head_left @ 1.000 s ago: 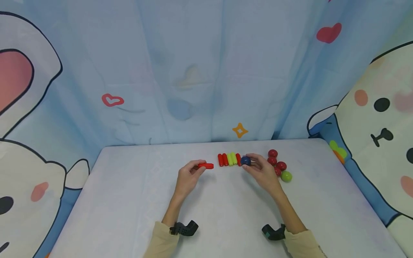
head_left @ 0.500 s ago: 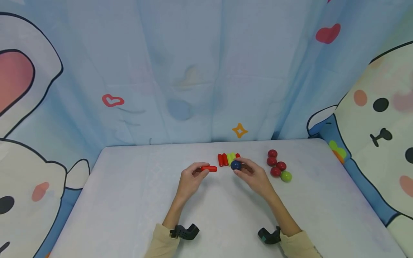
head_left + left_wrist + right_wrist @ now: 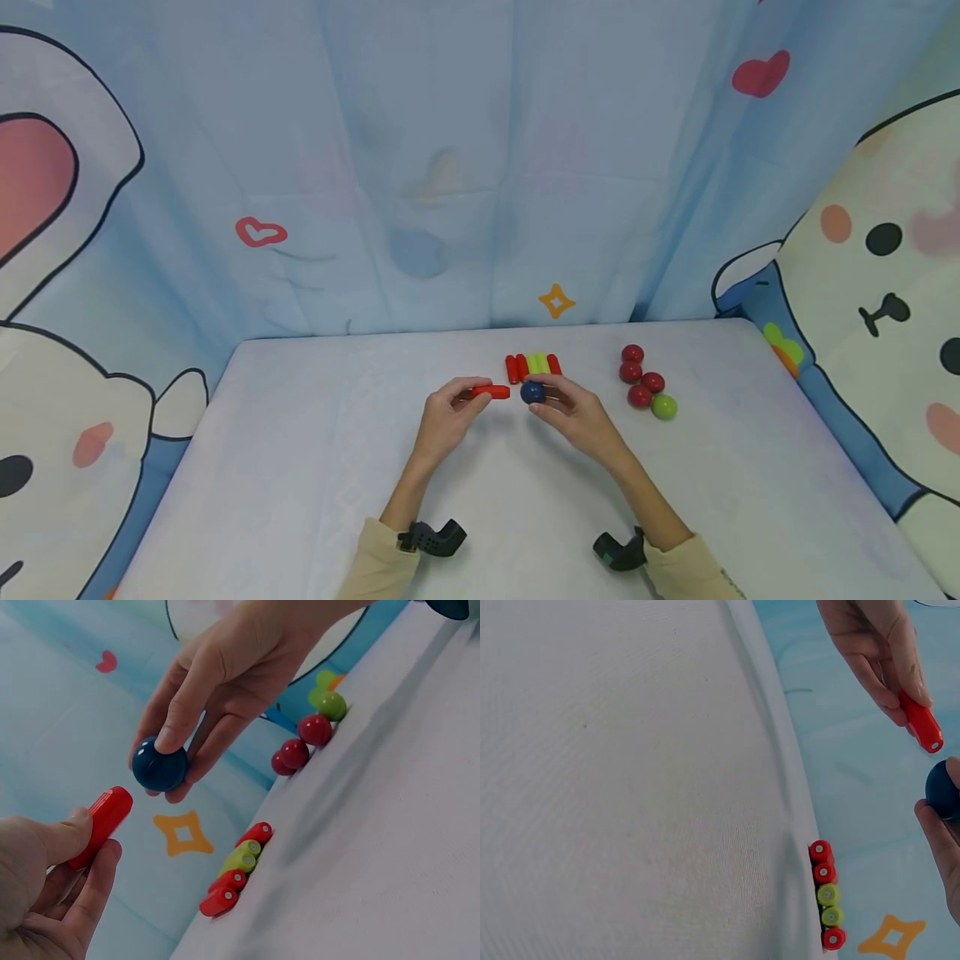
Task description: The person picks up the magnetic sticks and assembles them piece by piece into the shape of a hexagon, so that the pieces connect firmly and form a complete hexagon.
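My left hand (image 3: 442, 419) pinches a short red rod (image 3: 492, 392) between thumb and fingers. A small pale round spot shows on the rod's end (image 3: 934, 745) in the right wrist view. My right hand (image 3: 583, 419) holds a glossy dark blue ball (image 3: 160, 766) by its fingertips. In the head view the rod's tip points at the ball, with a small gap between them. Both things are held above the table. Just behind them lies a row of red rods (image 3: 512, 368) and yellow-green rods (image 3: 537, 362), side by side.
To the right on the white-covered table (image 3: 315, 467), several dark red balls (image 3: 631, 372) and one green ball (image 3: 664, 407) sit in a cluster. A blue patterned curtain (image 3: 420, 167) hangs behind the table's far edge.
My right hand has carried the blue ball leftward, away from the ball cluster, to near the red rod. My left hand has shifted slightly right with the rod.
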`<state>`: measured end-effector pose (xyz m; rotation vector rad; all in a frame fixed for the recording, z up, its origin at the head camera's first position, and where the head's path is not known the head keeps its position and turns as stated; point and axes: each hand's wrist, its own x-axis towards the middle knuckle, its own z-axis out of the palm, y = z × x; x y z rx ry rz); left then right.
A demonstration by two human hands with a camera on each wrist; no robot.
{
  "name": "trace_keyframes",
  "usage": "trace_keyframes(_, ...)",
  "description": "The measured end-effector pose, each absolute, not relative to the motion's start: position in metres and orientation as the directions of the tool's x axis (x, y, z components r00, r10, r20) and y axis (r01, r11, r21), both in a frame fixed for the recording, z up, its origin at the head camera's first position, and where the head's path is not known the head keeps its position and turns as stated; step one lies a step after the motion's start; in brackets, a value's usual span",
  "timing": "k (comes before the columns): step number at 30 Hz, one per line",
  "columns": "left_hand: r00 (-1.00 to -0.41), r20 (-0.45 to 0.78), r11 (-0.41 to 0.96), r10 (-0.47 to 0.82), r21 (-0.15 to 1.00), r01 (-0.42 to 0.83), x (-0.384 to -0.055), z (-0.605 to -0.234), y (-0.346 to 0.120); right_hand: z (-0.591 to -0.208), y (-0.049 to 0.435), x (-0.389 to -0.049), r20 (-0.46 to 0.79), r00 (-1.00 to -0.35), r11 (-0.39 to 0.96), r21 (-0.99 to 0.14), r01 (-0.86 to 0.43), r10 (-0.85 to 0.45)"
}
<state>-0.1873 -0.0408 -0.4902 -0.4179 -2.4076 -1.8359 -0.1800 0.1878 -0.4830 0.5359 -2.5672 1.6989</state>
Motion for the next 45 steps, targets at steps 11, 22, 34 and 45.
trace_keyframes(11, -0.957, 0.219, 0.243, 0.189, 0.934, 0.262, -0.1875, -0.4906, -0.0378, -0.4815, 0.1851, -0.1786, 0.212, -0.933, 0.341, -0.888, -0.308, -0.290)
trace_keyframes(22, -0.960, 0.190, 0.236, 0.208, 0.942, 0.237, -0.1844, -0.4915, -0.0353, -0.4829, 0.1828, -0.1785, 0.177, -0.940, 0.371, -0.885, -0.282, -0.293)
trace_keyframes(34, -0.964, 0.092, 0.256, 0.247, 0.954, 0.157, -0.1860, -0.4912, -0.0384, -0.4851, 0.1837, -0.1772, 0.141, -0.943, 0.337, -0.909, -0.244, -0.301)
trace_keyframes(45, -0.950, 0.100, 0.321, 0.295, 0.926, 0.197, -0.1834, -0.4887, -0.0354, -0.4854, 0.1832, -0.1786, 0.159, -0.932, 0.308, -0.914, -0.264, -0.325)
